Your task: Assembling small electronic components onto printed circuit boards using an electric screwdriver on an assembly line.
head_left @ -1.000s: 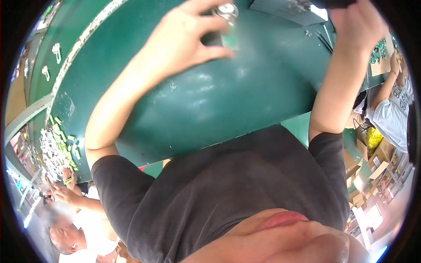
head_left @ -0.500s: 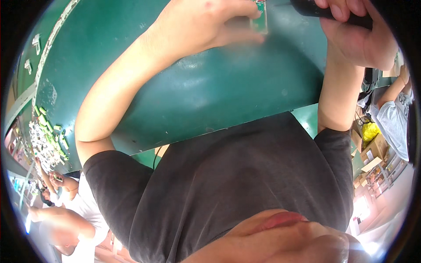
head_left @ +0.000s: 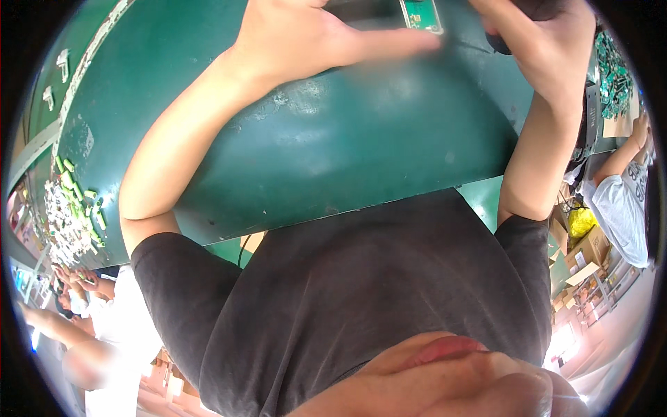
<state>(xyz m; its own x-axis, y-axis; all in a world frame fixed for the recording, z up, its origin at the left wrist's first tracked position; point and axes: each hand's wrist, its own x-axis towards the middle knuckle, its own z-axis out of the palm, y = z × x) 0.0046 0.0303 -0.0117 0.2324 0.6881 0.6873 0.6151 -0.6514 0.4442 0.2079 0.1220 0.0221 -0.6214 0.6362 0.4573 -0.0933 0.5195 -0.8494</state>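
A green circuit board (head_left: 422, 15) with a pale, clear-looking rim lies at the top edge of the view, partly cut off. My left hand (head_left: 295, 42) is left of it, its thumb stretched out until the tip comes close below the board's near edge. Most of that hand's other fingers are out of view above. At the upper right, my right hand (head_left: 549, 52) is closed around a black, rounded handle (head_left: 498, 44). Much of the handle is hidden behind the hand, so its kind does not show. A dark patch left of the board cannot be made out.
A green worktable (head_left: 361, 132) spreads under both arms. Yellow-green and whitish small parts (head_left: 76, 212) are heaped at its left end. Several green pieces (head_left: 611, 76) are piled far right. Other people stand at left and right, near cardboard boxes (head_left: 587, 254).
My right hand has turned, so the black handle now shows mostly behind it. My left hand has shifted up, its thumb reaching further right. The board appears higher and slightly further right.
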